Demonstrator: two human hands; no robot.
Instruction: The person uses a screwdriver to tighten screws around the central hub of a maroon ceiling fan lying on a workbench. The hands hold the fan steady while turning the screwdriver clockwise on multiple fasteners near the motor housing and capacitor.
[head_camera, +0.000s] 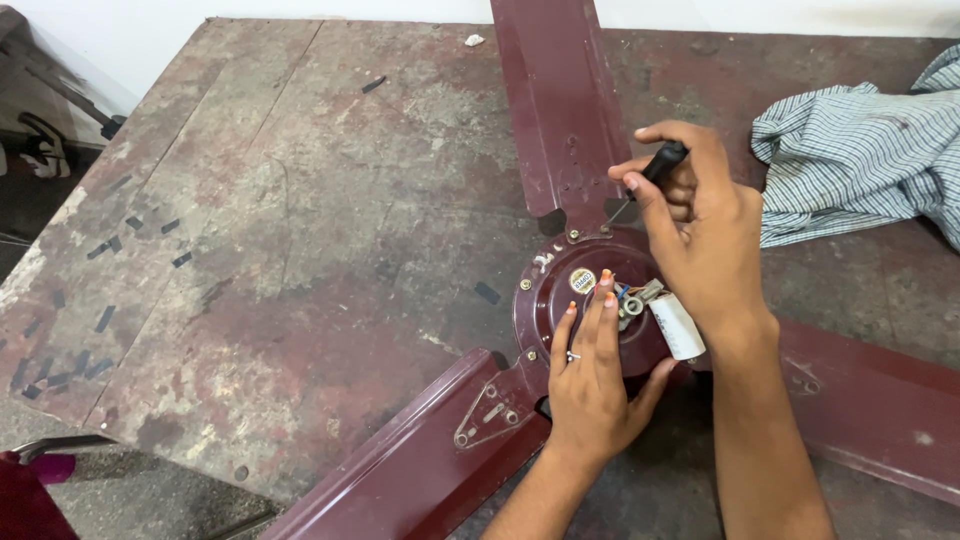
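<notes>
My left hand (590, 385) lies flat, fingers spread on the fan hub (590, 310); my right hand (700, 240), just above it, clamps a screwdriver (655, 170) angled down-left toward the hub's upper rim.

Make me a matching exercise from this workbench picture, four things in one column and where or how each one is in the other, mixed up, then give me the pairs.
Things:
1. left hand
2. right hand
3. checked cloth
4. white cylinder

Places or states:
A. bunched at the table's right edge
B. lying flat on the fan's round motor housing
C. beside the wires at the fan's hub
D. holding a black-handled screwdriver

Pairs: 1-B, 2-D, 3-A, 4-C
</notes>
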